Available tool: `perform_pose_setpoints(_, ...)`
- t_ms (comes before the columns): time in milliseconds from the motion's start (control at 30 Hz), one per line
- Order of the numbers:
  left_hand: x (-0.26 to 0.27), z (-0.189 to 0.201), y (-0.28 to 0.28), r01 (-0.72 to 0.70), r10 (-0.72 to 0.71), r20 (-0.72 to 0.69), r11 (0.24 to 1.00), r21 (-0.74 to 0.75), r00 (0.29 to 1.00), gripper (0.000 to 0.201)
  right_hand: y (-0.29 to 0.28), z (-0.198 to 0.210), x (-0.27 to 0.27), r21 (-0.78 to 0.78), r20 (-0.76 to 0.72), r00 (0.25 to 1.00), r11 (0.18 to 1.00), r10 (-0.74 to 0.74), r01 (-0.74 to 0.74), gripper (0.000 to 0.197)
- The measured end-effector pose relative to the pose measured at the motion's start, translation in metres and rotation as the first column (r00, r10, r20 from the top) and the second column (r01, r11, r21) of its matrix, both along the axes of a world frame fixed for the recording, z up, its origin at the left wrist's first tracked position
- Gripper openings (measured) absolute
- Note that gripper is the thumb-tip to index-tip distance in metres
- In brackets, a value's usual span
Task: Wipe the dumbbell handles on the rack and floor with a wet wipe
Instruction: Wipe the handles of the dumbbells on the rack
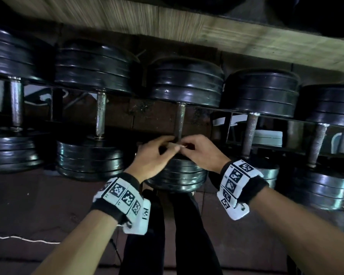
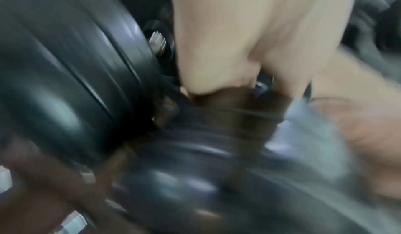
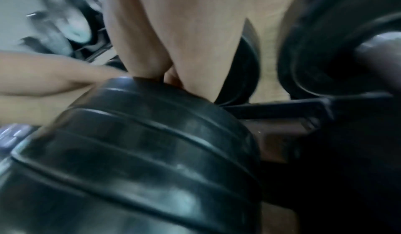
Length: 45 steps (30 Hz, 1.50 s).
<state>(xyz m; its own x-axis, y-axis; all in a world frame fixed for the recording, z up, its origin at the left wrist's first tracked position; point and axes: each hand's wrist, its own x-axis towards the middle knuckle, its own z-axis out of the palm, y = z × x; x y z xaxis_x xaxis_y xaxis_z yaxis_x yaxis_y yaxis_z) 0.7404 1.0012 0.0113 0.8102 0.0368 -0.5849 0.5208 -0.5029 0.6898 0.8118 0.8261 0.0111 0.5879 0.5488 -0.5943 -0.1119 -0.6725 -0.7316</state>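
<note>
Several black plate dumbbells lie in a row on a low rack. Both hands meet at the lower end of the middle dumbbell's rusty handle [image 1: 180,120], just above its near plates [image 1: 179,175]. My left hand [image 1: 170,144] and right hand [image 1: 187,145] pinch a pale wet wipe [image 1: 174,145] stretched between them against the bar. The blurred left wrist view shows the left hand's fingers [image 2: 217,57], the whitish wipe [image 2: 308,134] and the brown handle [image 2: 234,110]. In the right wrist view the right hand's fingers [image 3: 173,40] reach behind the near plates [image 3: 141,143], hiding the wipe.
Neighbouring dumbbell handles stand at the left [image 1: 100,114] and the right [image 1: 250,132]. A wooden shelf [image 1: 187,26] hangs low above the rack. My legs in black trousers [image 1: 167,235] are below the hands. A white cord [image 1: 18,238] lies on the brown floor at the left.
</note>
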Motion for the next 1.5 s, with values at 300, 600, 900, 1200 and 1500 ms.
perform_pose_setpoints(300,0.019,-0.014,0.027,0.032,-0.033,-0.008,0.997,-0.074,0.999,0.013,-0.010,-0.004,-0.026,0.047,0.022,0.890,0.889,-0.456,0.455,0.004)
perform_pose_setpoints(600,0.060,-0.048,0.014,0.202,-0.224,-0.204,0.972,-0.121,0.953,0.013,-0.014,-0.005,-0.043,0.075,0.082,0.847,0.851,-0.525,0.520,0.013)
perform_pose_setpoints(900,0.051,-0.045,0.009,0.272,-0.258,-0.164,0.960,0.070,0.952,0.010,-0.012,-0.012,-0.052,0.099,0.091,0.819,0.824,-0.566,0.558,0.017)
perform_pose_setpoints(1200,0.047,0.000,0.008,0.256,-0.245,-0.201,0.966,0.033,0.949,0.014,-0.011,-0.016,-0.054,0.089,0.118,0.807,0.816,-0.579,0.572,0.018)
perform_pose_setpoints(1500,0.029,0.011,-0.010,-0.067,0.061,-0.094,0.995,-0.069,0.994,0.030,-0.025,-0.001,-0.018,0.033,-0.145,0.945,0.954,-0.292,0.299,0.020)
